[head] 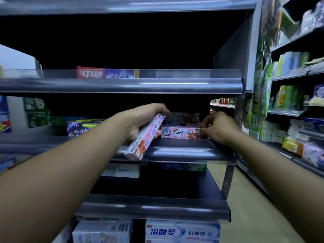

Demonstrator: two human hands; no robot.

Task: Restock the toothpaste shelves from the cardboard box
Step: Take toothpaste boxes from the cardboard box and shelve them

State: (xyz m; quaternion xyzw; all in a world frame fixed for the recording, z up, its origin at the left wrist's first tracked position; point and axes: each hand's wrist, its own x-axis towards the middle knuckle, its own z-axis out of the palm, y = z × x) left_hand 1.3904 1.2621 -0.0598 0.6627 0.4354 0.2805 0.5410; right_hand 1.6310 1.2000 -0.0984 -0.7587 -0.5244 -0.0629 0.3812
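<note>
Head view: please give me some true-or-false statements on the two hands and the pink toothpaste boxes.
1. The left hand grips a tilted pink box, barcode end lowest. True.
2. The right hand hangs empty, clear of the shelf. False: its fingers pinch the right end of the shelved pink box.
3. The shelved pink box lies on its long side, printed front facing out. True.
4. The upper shelf is packed full. False: only a red-and-blue box shows there.

Pink toothpaste box (143,137) tilted; 2nd pink box (180,133) flat on shelf (184,153).
</note>
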